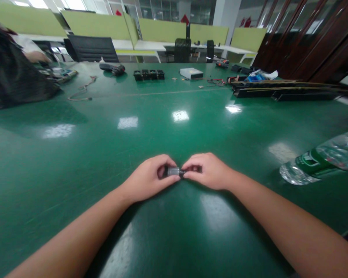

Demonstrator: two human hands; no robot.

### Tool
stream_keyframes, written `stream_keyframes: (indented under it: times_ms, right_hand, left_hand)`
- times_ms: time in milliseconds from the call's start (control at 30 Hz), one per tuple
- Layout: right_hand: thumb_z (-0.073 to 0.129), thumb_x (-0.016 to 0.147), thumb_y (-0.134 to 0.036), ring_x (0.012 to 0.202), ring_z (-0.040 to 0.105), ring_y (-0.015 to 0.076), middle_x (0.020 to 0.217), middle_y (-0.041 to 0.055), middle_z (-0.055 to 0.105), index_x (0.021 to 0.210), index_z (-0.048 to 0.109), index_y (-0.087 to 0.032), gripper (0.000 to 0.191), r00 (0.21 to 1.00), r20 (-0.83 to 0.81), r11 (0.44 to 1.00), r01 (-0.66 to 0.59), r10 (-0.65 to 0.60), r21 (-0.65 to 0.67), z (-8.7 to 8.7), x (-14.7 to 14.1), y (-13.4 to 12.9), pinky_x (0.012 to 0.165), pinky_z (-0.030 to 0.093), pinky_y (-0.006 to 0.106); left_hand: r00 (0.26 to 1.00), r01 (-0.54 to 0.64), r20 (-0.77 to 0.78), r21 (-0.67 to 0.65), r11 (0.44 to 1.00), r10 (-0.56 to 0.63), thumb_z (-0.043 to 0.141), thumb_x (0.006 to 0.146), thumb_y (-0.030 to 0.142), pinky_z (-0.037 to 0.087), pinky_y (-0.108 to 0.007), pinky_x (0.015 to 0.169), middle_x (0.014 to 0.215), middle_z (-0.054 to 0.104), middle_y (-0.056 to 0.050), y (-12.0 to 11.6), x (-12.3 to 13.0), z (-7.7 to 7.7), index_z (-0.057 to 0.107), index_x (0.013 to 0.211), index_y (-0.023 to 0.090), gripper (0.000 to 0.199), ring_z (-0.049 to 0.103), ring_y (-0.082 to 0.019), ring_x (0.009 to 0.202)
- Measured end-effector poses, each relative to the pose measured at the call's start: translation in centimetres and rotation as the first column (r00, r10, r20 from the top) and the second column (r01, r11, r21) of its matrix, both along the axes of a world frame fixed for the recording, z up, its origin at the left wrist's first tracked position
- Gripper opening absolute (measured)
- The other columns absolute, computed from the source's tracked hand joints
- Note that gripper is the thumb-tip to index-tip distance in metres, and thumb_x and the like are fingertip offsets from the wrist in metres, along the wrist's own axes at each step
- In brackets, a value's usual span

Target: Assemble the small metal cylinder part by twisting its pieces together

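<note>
A small grey cylinder with dark ends (173,171) lies sideways between my two hands, low over the table. Its exact kind I cannot make out. My left hand (146,179) is closed round the grey body, thumb along the near side and fingers along the far side. Thumb and fingertips of my right hand (210,172) pinch the dark right end, and a dark part shows inside that grip. The fingertips of both hands almost meet at the dark end. The fingers cover much of the object.
The glossy green table (174,135) reflects ceiling lights. A plastic water bottle (321,160) lies at the right. Along the far side are a black block row (149,75), a silver box (191,73), a power tool (112,69), a cable (81,91) and dark strips (290,90). A person's sleeve (16,73) shows far left.
</note>
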State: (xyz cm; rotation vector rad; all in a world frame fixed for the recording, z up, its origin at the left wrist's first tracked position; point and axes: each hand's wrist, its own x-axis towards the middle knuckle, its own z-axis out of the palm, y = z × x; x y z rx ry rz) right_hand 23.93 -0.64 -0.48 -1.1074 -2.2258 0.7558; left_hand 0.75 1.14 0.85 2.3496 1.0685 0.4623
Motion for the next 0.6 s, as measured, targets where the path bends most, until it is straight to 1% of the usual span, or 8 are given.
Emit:
stream_keyframes:
  times_ms: [233, 433, 600]
  right_hand:
    - [0.076, 0.078, -0.019, 0.071, 0.060, 0.0108, 0.081, 0.0013, 0.069, 0.094, 0.075, -0.017, 0.016, 0.999, 0.018, 0.999, -0.037, 0.037, 0.034, -0.01, 0.11, -0.03, 0.066, 0.044, 0.022]
    - [0.075, 0.080, -0.023, 0.071, 0.060, 0.0107, 0.080, 0.0015, 0.069, 0.094, 0.075, -0.016, 0.015, 0.999, 0.021, 0.999, -0.040, 0.040, 0.031, 0.01, 0.05, -0.02, 0.066, 0.044, 0.022]
    - [0.072, 0.083, -0.023, 0.071, 0.060, 0.0107, 0.080, 0.0013, 0.069, 0.092, 0.076, -0.017, 0.011, 0.999, 0.026, 0.998, -0.033, 0.032, 0.043, 0.11, -0.01, -0.03, 0.067, 0.044, 0.022]
  left_hand:
    - [1.000, 0.008, -0.016, 0.021, 1.000, -0.008, 0.069, 0.083, 0.041, 0.039, -0.025, 0.061, 0.077, 0.062, 0.001, 0.04, 0.08, -0.09, 0.066, 0.096, 0.019, 0.026, 0.055, -0.014, 0.067]
    - [1.000, 0.009, -0.023, 0.036, 0.999, -0.008, 0.073, 0.078, 0.036, 0.039, -0.025, 0.061, 0.077, 0.062, 0.002, 0.03, 0.15, -0.27, 0.066, 0.095, 0.020, 0.024, 0.055, -0.014, 0.066]
    - [0.999, 0.009, -0.033, 0.041, 0.999, -0.008, 0.072, 0.080, 0.037, 0.038, -0.025, 0.060, 0.074, 0.060, 0.002, -0.06, 0.13, -0.19, 0.066, 0.092, 0.020, 0.023, 0.055, -0.014, 0.066]
